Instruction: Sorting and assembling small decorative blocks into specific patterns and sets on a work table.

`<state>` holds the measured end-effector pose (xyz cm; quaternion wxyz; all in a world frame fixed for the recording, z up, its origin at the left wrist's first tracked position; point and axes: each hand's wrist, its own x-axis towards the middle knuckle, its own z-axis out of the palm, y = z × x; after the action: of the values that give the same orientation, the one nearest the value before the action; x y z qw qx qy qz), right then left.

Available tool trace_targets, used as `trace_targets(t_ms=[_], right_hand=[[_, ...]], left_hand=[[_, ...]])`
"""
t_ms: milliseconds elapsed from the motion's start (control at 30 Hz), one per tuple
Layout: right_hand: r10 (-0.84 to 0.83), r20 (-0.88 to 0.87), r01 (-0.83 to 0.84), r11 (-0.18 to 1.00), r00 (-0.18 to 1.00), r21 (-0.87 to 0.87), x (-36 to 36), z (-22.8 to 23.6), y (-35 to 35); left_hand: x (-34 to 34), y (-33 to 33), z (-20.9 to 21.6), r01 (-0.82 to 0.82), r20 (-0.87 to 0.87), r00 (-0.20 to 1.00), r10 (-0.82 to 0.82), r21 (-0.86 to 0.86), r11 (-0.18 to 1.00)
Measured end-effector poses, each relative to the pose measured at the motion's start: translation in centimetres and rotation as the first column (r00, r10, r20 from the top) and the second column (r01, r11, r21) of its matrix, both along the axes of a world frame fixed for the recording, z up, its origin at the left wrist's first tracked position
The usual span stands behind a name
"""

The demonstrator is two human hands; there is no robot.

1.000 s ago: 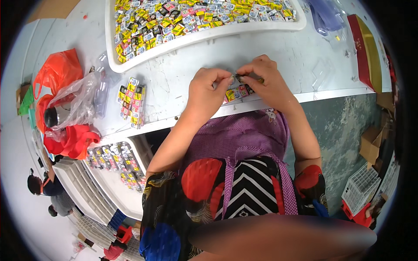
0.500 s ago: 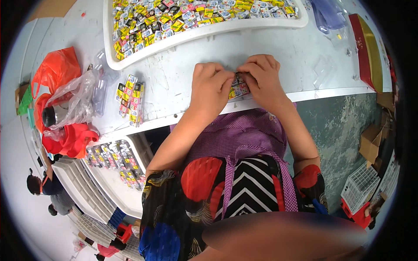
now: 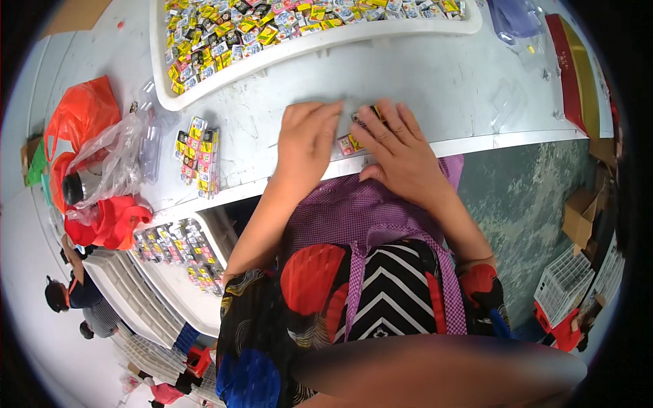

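My left hand (image 3: 307,141) lies flat, palm down, on the white table (image 3: 435,81) near its front edge. My right hand (image 3: 398,146) is spread flat beside it, fingers pressing on a row of small colourful packets (image 3: 348,143) that shows between the two hands. Most of that row is hidden under my palms. A finished clear pack of the same small packets (image 3: 198,158) lies on the table to the left of my left hand.
A big white tray (image 3: 309,42) heaped with small colourful packets sits at the back. Orange and clear plastic bags (image 3: 95,146) lie at the left. A lower white tray (image 3: 178,248) holds filled packs. Red and gold boxes (image 3: 575,71) stand at the right.
Both hands have gone from pinching the small packets with bent fingers to lying flat and spread over them. The left hand has slid slightly left.
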<state>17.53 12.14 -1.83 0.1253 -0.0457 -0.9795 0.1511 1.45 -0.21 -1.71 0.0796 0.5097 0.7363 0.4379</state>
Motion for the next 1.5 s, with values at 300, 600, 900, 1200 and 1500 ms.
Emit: trace_targets(t_ms=[300,600,900,1200,1500], right_hand=[[0.033,0.051,-0.034,0.999,0.998,0.027,-0.7,-0.2,0.0],[-0.051,-0.254,-0.077,0.88,0.966,-0.469,0.7,-0.8,1.3],[-0.339,-0.452,-0.032,0.771,0.825,-0.636,1.2,-1.9,1.6],[-0.052,-0.282,-0.108,0.845,0.958,-0.524,-0.3,0.3,-0.9],[0.204,0.006,0.042,-0.172,0.979,-0.984,-10.9,2.1,-10.1]], left_hand=[[-0.3,2.1,1.1,0.008,-0.044,0.999,-0.014,-0.117,0.993],[-0.1,3.9,1.0,0.065,0.068,0.996,-0.049,-0.266,0.962],[-2.3,0.4,2.9,-0.057,0.258,0.958,0.124,-0.251,0.966],[-13.0,-13.1,6.8,-0.571,0.159,0.775,0.612,-0.239,0.785],[-13.9,-14.6,4.5,-0.574,0.181,0.765,0.618,-0.244,0.782]])
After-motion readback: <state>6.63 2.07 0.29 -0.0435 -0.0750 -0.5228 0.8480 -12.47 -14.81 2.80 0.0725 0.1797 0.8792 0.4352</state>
